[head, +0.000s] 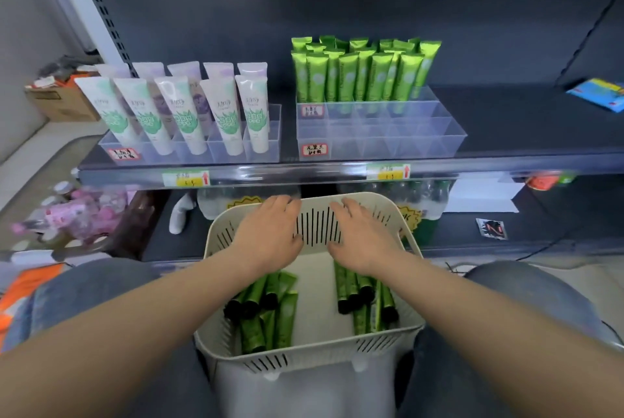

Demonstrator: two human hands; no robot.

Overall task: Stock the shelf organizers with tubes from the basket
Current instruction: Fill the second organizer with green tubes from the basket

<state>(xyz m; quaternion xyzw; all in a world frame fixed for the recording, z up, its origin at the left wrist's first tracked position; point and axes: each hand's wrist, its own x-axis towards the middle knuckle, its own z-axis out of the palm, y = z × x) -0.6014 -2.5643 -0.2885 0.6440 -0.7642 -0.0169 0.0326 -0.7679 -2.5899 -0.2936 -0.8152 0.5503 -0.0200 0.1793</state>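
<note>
Left hand (pixel 270 232) and right hand (pixel 363 237) flat with relaxed fingers, holding nothing, over white basket (pixel 304 355), green tubes (pixel 270 309) inside, half-filled clear organizer (pixel 425 137) on shelf above.

A shop: dark retail shelving (pixel 337 5), price tags (pixel 186 178) on the edge, stocked organizers (pixel 381 134).

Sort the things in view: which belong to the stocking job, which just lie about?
Job: cream slotted plastic basket; dark green black-capped tubes; clear plastic organizer, rear rows holding bright green tubes.
Lying about: blue packet; brown cardboard box; pink bottles; small black sachet.
</note>
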